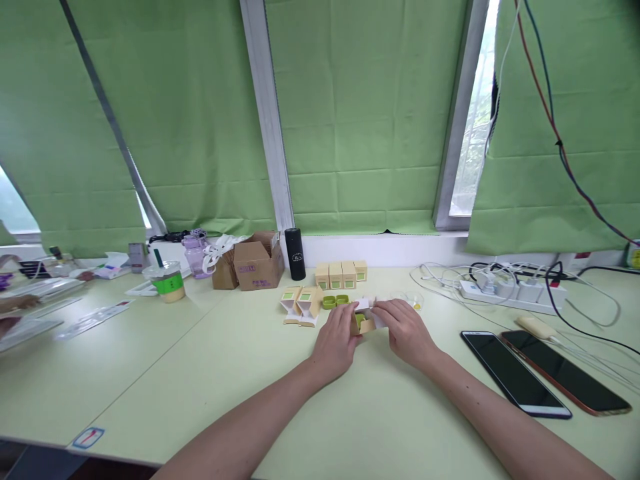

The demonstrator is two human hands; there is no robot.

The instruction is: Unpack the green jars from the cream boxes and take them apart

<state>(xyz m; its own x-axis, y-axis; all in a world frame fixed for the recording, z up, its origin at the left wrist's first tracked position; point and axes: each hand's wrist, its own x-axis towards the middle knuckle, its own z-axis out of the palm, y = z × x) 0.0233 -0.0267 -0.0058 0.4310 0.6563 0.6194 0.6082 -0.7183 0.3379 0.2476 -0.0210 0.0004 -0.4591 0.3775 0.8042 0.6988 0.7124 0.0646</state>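
Note:
My left hand (336,341) is closed around the left side of a small open cardboard box (369,326), with a green piece (360,321) showing inside. The fingers of my right hand (407,331) are bent together at the box's right side, on its white flap; the fingertips are partly hidden. Just behind the box sit two small green containers (335,301). To their left lie two opened small boxes (302,303) with white insides. Several closed small boxes (335,275) stand in a row farther back. Clear plastic pieces (414,300) lie beyond my right hand.
Two phones (515,373) lie at the right, near a white power strip (515,295) with tangled cables. At the back stand a black bottle (295,254), a brown carton (259,263) and a purple bottle (197,255). A drink cup (167,281) stands left.

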